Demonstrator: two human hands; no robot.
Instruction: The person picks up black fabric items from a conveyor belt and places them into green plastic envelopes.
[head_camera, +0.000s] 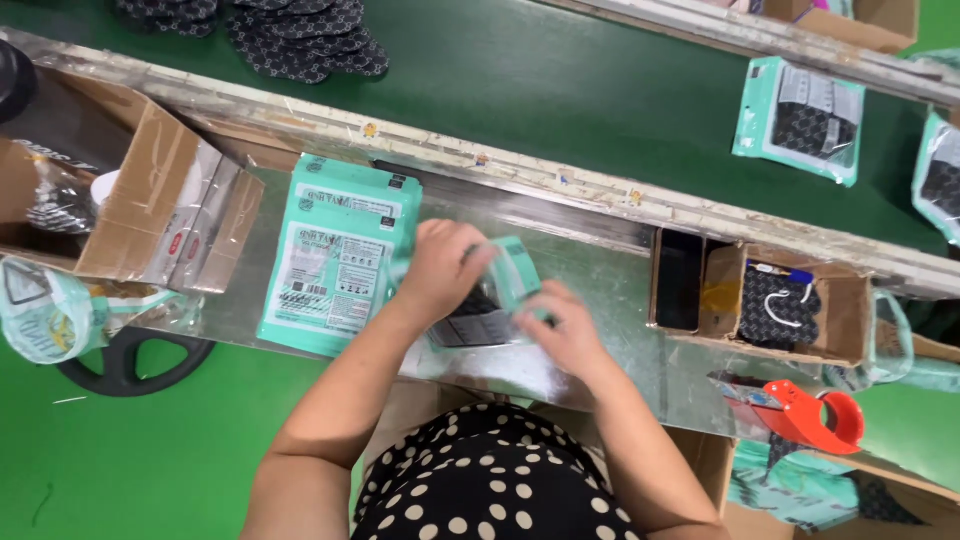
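My left hand (445, 268) and my right hand (565, 330) both grip one teal-edged clear pouch (490, 310) with a dark patterned item inside it, over the shiny metal worktop (600, 270). The left hand holds the pouch's top left part, the right hand its right edge. Just to the left lies a stack of flat teal pouches (335, 255), printed side up.
An open cardboard box (150, 190) stands at the left. A small cardboard tray (800, 305) with dark patterned pieces sits at the right, and a red tape dispenser (815, 415) lies below it. Filled pouches (800, 118) lie on the green belt beyond the taped rail (560, 180).
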